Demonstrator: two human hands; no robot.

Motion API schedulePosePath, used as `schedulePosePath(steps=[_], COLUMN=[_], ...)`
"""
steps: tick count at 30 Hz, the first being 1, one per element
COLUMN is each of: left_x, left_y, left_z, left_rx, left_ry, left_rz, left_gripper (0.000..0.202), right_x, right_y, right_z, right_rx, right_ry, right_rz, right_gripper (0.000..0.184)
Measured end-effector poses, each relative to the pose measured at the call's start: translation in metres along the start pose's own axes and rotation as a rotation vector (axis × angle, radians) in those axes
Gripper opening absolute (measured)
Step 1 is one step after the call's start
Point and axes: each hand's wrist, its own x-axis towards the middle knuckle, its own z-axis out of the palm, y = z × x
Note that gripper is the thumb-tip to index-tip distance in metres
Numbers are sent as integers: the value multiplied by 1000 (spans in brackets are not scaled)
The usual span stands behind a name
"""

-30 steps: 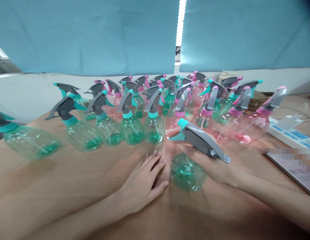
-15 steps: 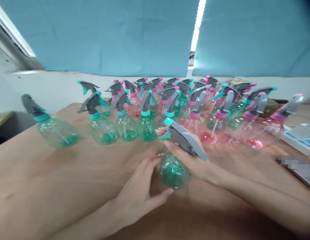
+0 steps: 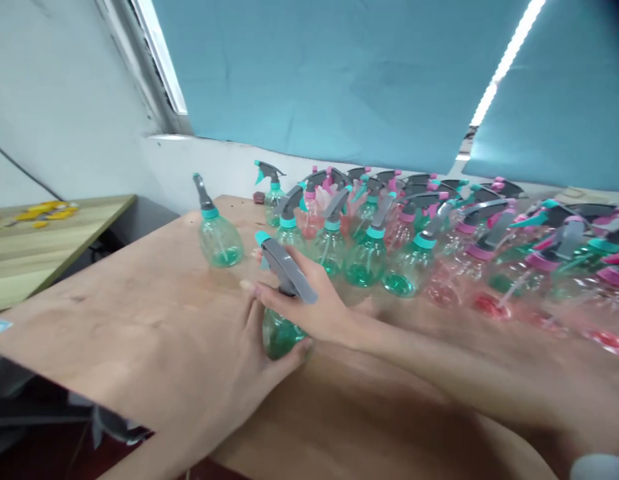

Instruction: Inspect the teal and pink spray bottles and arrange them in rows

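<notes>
Between my two hands is a clear green spray bottle (image 3: 282, 335) with a grey trigger head and a turquoise nozzle that points left. My right hand (image 3: 316, 297) is closed around its neck, just under the grey head. Lower down, my left hand (image 3: 249, 370) wraps the body, thumb on the near side and fingers on the far side. Green tint shows at the bottom of the bottle. Beyond my hands, another green spray bottle (image 3: 220, 239) stands apart at the left. Behind and to the right are several green spray bottles (image 3: 366, 260) in a row.
Pink spray bottles (image 3: 492, 293) crowd the right side among green ones. The wooden table (image 3: 114, 327) has its edge at lower left. A lower side table (image 3: 84, 227) at far left carries yellow pieces (image 3: 44, 212). A blue curtain (image 3: 314, 73) hangs behind.
My view has turned left, bringing the side table into sight. Both hands and the held spray bottle have moved left relative to the row, and my left hand has come closer around its body.
</notes>
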Motion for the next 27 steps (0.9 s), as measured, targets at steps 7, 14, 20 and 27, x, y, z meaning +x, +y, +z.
schedulePosePath(steps=[7, 14, 20, 27], left_x=[30, 69, 88, 104], left_y=[-53, -83, -85, -81], left_z=[-26, -28, -28, -27], left_rx=[82, 302, 415, 403], left_ry=[28, 109, 101, 48], left_rz=[39, 80, 85, 82], left_gripper=[57, 60, 59, 49], right_x=[24, 45, 54, 56], right_y=[10, 27, 36, 36], right_z=[-20, -38, -32, -25], right_rx=[-327, -685, -744, -713], right_ry=[-168, 118, 167, 110], right_rz=[74, 95, 114, 222], right_gripper=[51, 35, 41, 64])
